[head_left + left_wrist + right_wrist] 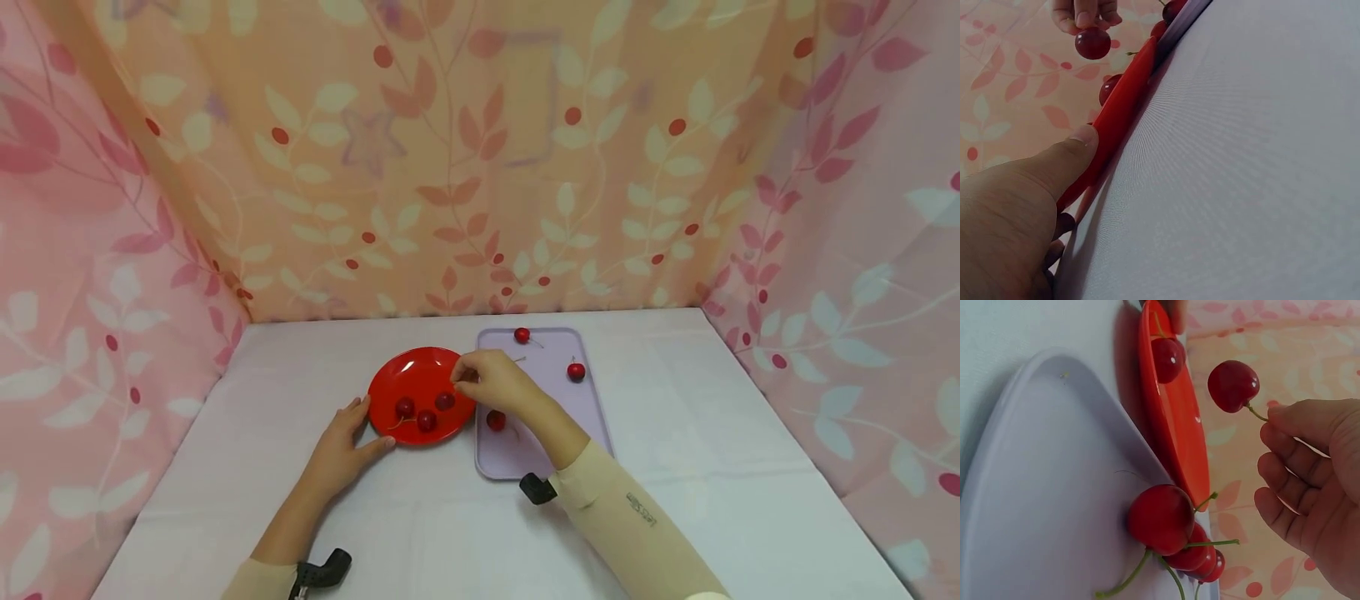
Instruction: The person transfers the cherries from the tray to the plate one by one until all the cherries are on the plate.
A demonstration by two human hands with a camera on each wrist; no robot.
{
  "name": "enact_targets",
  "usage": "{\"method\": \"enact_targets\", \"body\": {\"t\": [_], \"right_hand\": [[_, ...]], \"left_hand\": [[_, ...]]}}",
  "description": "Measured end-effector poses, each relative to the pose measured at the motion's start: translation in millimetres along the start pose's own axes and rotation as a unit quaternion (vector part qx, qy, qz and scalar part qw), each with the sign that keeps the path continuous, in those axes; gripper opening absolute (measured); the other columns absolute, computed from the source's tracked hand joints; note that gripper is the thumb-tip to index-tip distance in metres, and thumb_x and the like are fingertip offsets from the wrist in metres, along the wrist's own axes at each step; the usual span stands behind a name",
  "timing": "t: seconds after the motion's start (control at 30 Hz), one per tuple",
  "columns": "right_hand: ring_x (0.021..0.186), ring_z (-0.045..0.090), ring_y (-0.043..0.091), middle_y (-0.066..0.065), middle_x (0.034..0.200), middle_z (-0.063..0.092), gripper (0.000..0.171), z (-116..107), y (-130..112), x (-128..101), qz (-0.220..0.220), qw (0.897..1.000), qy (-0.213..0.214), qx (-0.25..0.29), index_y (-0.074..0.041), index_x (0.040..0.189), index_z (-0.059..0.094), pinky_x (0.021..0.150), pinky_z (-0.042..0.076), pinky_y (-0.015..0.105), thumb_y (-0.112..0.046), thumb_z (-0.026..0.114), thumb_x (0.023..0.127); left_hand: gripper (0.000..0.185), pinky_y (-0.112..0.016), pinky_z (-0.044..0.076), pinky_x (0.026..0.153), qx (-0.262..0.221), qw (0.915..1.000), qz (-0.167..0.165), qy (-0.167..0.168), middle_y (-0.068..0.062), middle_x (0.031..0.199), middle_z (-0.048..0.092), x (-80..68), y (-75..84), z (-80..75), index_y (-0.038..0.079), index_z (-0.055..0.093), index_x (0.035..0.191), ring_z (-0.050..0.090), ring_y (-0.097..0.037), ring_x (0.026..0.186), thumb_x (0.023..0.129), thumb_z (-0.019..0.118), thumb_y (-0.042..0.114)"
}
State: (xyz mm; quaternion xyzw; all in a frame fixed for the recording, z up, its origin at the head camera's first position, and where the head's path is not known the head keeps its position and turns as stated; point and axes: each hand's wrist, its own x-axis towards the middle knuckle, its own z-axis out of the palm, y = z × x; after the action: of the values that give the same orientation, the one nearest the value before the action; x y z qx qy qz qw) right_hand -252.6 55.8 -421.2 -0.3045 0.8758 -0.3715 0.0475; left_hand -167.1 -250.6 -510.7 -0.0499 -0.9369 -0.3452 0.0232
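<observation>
A red plate (420,375) lies on the white table, and two cherries (405,407) lie in it. My left hand (369,427) rests on the table at the plate's near-left edge, thumb (1075,150) pressed against the rim (1119,119). My right hand (461,377) hovers over the plate's right side. It pinches the stem of a cherry (1233,385), which dangles just above the plate (1175,431). That cherry (1092,42) also shows in the left wrist view, under the fingertips. To the right, a lilac tray (592,417) holds three more cherries (576,372).
Pink and orange leaf-print cloth walls the table at the back and on both sides. White tabletop (712,417) stretches right of the tray and in front of the plate. Black wrist mounts (538,487) sit on both forearms.
</observation>
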Motion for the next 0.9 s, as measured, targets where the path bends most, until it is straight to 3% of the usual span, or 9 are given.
{"method": "enact_targets", "body": {"t": [0.5,0.9], "right_hand": [[0.086,0.065,0.009,-0.012,0.085,0.070,0.009,28.5,12.5,25.9,0.031,0.999,-0.033,-0.009,-0.022,0.092,0.072,0.081,0.057,0.021,-0.014,0.075,0.093],[0.084,0.061,0.011,-0.014,0.084,0.068,0.006,32.3,8.5,28.2,0.011,0.996,-0.055,-0.067,-0.025,0.093,0.074,0.076,0.055,0.021,-0.019,0.076,0.093]], "left_hand": [[0.100,-0.070,0.029,0.114,-0.005,1.0000,-0.004,-0.006,-0.019,0.164,0.034,1.3,-1.1,2.0,0.009,0.034,0.160,0.023,-0.051,0.152,0.085,0.074,0.062],[0.099,-0.071,0.028,0.114,-0.018,0.9998,-0.007,-0.002,-0.018,0.165,0.033,-1.1,-2.5,-0.5,0.010,0.034,0.160,0.022,-0.050,0.152,0.086,0.074,0.062]]}}
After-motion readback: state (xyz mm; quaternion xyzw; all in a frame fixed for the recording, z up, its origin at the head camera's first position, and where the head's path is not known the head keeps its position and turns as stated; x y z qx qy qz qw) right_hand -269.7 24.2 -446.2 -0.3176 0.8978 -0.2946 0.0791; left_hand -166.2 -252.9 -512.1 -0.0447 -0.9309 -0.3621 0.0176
